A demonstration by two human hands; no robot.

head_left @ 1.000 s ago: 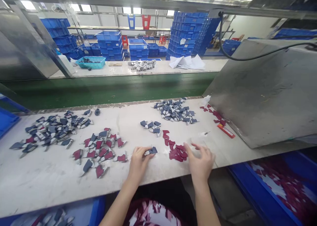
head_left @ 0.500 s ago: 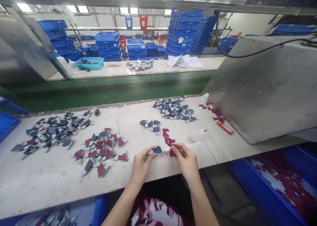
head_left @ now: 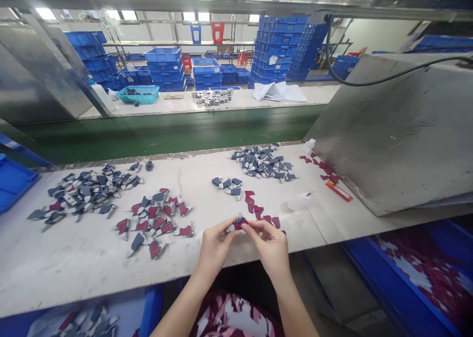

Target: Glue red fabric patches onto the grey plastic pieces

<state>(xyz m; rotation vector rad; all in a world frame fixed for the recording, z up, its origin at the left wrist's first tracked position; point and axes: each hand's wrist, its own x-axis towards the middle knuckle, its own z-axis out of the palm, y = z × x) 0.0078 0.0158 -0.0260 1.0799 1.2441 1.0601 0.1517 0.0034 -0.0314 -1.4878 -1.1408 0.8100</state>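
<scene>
navy part and maroon piece, one each, are finger-pinched between left hand and right hand.

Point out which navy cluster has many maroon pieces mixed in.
The cluster just left of the left hand, with many maroon faces. The far-left heap shows barely any; the two navy clusters farther right show none.

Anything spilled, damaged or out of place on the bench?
What looks like a translucent bottle lies on its side on the bench, odd because bottles usually stand upright. I can't tell whether it leaks.
</scene>
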